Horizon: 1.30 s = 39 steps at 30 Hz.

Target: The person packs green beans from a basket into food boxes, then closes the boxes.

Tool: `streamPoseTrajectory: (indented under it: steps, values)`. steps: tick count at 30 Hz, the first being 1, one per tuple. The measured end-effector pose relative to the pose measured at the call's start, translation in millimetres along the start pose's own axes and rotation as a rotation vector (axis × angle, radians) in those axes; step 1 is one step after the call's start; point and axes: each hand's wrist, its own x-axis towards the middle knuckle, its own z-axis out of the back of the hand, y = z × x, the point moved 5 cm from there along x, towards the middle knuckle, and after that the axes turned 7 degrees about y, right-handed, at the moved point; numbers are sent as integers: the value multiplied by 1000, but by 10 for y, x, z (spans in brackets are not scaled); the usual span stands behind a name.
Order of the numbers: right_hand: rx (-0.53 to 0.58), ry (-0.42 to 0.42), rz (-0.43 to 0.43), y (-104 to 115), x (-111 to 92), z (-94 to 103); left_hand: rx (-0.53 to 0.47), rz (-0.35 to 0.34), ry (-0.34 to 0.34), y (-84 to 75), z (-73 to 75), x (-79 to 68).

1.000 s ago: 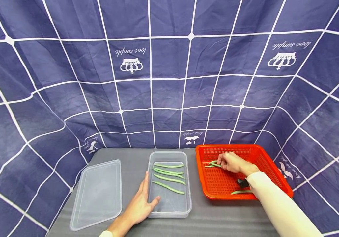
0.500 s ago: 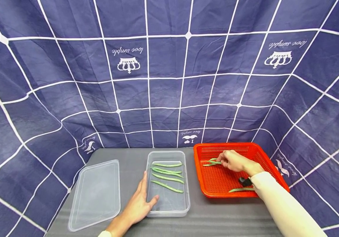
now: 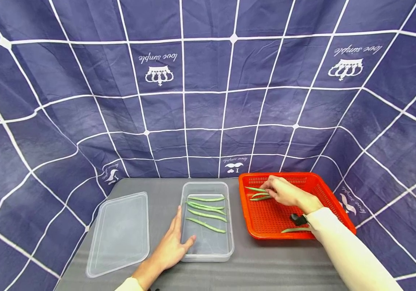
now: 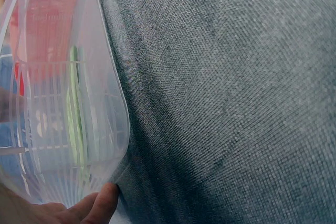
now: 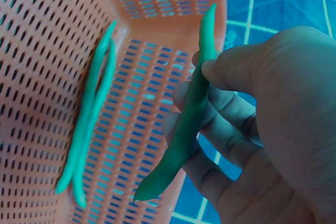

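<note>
Bean (image 5: 189,111) is pinched in the right hand (image 3: 287,193), over the floor of the basket (image 3: 267,220) at the far right corner of the desk (image 3: 258,268); the left hand (image 3: 171,247), fingers straight, touches the left edge of the container (image 3: 211,245).

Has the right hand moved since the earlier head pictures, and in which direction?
Yes: against the red basket, the right hand, holding a green bean, is now higher in the head view, nearer the far rim.
</note>
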Motion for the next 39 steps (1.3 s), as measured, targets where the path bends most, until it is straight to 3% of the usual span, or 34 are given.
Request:
streamPoseTrajectory:
  steps: [16, 23, 32, 39]
  values:
    - [-38, -86, 75, 382, -4, 140, -10, 18, 9, -12, 29, -8]
    - [-28, -50, 99, 596, 78, 68, 11, 22, 5, -15, 30, -13]
    - [-23, -35, 169, 944, 192, -43, -35, 32, 26, -13, 49, -20]
    - [-24, -10, 196, 1124, 310, -171, -58, -7, 56, -4, 65, -78]
